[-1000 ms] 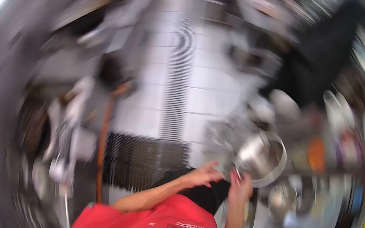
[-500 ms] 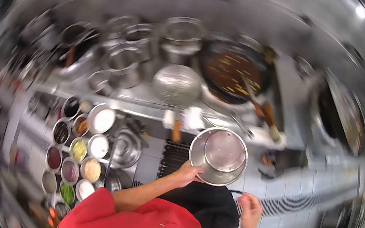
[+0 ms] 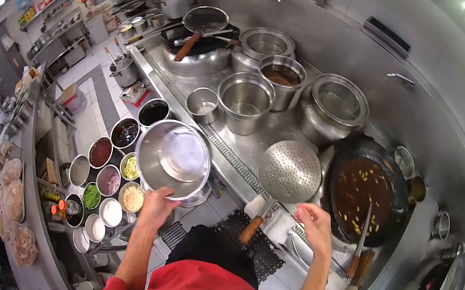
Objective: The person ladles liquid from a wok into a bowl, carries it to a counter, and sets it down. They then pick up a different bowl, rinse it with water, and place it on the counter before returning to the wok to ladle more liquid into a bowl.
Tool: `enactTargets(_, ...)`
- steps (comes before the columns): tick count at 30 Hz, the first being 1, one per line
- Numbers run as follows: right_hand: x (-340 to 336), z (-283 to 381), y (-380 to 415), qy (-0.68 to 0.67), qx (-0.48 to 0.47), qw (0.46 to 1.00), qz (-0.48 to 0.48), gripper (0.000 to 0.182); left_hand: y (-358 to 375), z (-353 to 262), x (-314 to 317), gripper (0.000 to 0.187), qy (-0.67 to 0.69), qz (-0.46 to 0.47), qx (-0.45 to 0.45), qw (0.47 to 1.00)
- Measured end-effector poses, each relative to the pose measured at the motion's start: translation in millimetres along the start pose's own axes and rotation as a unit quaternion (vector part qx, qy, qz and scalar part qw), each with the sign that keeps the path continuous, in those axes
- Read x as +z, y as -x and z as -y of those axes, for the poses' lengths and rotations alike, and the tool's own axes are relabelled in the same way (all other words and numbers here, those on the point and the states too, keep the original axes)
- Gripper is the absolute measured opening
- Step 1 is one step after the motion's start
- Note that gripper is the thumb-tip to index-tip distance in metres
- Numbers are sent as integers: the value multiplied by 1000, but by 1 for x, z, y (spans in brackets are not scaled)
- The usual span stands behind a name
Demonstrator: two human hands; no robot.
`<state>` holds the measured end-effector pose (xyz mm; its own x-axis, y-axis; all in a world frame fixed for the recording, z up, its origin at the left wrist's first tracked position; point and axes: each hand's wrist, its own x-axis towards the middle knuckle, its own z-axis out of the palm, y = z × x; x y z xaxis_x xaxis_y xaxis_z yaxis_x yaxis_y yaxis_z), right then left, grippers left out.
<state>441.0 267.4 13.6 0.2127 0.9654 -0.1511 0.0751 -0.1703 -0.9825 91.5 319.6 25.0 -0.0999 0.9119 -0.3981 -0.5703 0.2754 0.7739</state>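
Note:
My left hand (image 3: 155, 209) grips the near rim of a round steel pot (image 3: 150, 159), tilted so its shiny, empty inside faces me. The pot hangs beside the seasoning tubs and covers part of them. My right hand (image 3: 315, 225) is raised at the stove's front edge, fingers loosely curled, with nothing visible in it. Near it are a white cloth (image 3: 279, 225) and a perforated skimmer (image 3: 291, 170) with a wooden handle. To its right, a black wok (image 3: 335, 174) holds dark brown sauce with pale pieces and a ladle (image 3: 365, 228).
Several steel pots (image 3: 243, 107) stand on the stove top (image 3: 250, 148). Tubs of sauces, chopped greens (image 3: 91, 197) and white powder (image 3: 110, 212) line the left side. A wire strainer (image 3: 205, 19) rests farther back. A bamboo brush (image 3: 360, 271) leans by the wok. A black mat (image 3: 257, 253) covers the floor.
The view has turned left. The pot, still in my left hand, has moved left from in front of the stove to beside the tubs. My right hand has risen to the stove edge.

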Motion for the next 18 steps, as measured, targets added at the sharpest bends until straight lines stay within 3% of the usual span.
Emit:
enactTargets(2, 19, 14, -45, 20, -1, 997, 72, 22, -4, -28, -2, 21, 26, -65, 33, 997)
enactTargets(5, 44, 35, -105, 72, -20, 992, 106, 23, -30, -60, -11, 21, 24, -60, 108, 992)
enactTargets(7, 73, 50, -138, 102, -43, 986, 128, 23, -52, -85, -10, 24, -4, -67, 103, 992)
enactTargets(9, 113, 76, -163, 62, -36, 973, 221, 25, -87, -99, -12, 24, -3, -49, 96, 994)
enactTargets(11, 161, 74, -189, 74, -106, 963, 238, 27, -134, -98, -15, 25, 14, -45, 86, 995)
enactTargets(13, 205, 96, -206, 73, -69, 958, 267, 30, -172, -101, -9, 26, 29, -26, 58, 998)
enactTargets(16, 251, 102, -257, 73, -124, 963, 227, 33, -225, -109, -2, 23, 26, -22, 36, 999)
enactTargets(17, 258, 92, -283, 33, -25, 981, 191, 30, -239, -114, -1, 22, 47, -13, 43, 998)
enactTargets(18, 265, 85, -310, 79, -34, 983, 160, 28, -249, -121, -8, 21, 40, -18, 40, 998)
